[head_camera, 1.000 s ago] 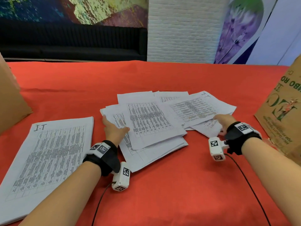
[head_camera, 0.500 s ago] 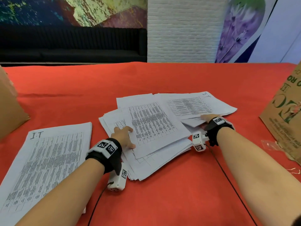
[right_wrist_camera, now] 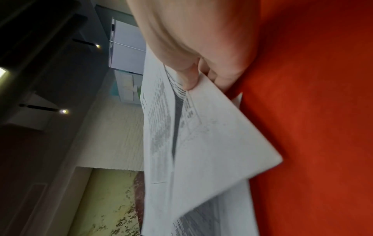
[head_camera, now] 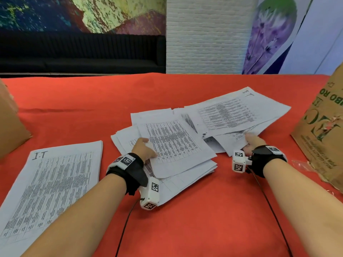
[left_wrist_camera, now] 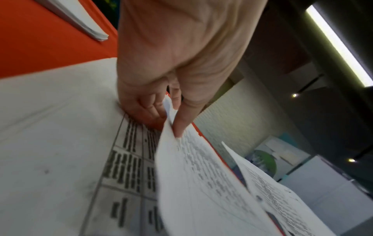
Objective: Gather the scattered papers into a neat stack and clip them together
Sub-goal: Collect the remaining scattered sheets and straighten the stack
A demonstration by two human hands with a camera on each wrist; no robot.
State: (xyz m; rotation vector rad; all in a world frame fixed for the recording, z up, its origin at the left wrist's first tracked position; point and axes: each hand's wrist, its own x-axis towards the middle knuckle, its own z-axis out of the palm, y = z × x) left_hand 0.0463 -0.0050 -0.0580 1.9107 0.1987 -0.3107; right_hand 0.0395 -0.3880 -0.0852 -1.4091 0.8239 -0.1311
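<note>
My right hand (head_camera: 252, 142) has slid under the right-side sheets (head_camera: 235, 115) and now pinches them up off the red cloth (head_camera: 185, 219). My left hand (head_camera: 143, 150) pinches the middle pile's (head_camera: 172, 145) top sheets, so gathering is underway, no clip in sight.

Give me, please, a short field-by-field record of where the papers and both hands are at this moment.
surface: red tablecloth
scattered papers: loose overlapping pile at table centre, not squared
left hand: on the pile's left side, thumb and fingers pinching a lifted sheet
right hand: at the pile's right side, pinching a raised bundle of sheets
separate stack: neat printed stack lying apart, to the left
paper bag: at the right edge
clip: none clearly visible
</note>
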